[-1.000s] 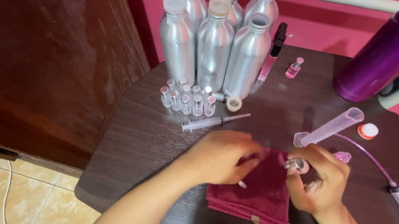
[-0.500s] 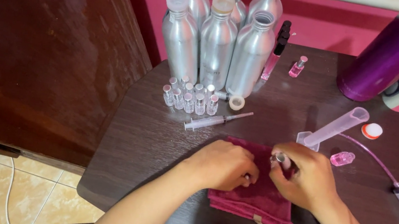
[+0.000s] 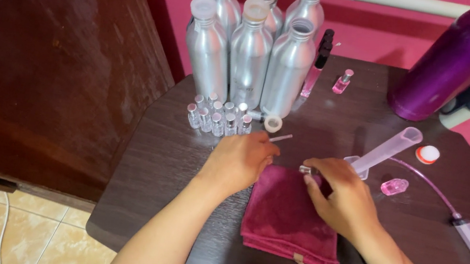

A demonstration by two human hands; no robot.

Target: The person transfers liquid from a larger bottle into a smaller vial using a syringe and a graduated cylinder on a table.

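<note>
right hand [image 3: 343, 197] pinches a small vial [image 3: 307, 170] over the folded maroon cloth [image 3: 287, 219]; left hand [image 3: 241, 160] grasps a syringe [image 3: 279, 137] near clustered vials [image 3: 217, 115].

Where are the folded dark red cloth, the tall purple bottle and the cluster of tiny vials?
folded dark red cloth [image 3: 284, 218], head view, on its bare middle.
tall purple bottle [image 3: 459, 59], head view, on its shiny body.
cluster of tiny vials [image 3: 218, 117], head view, on a vial amid the group.
</note>
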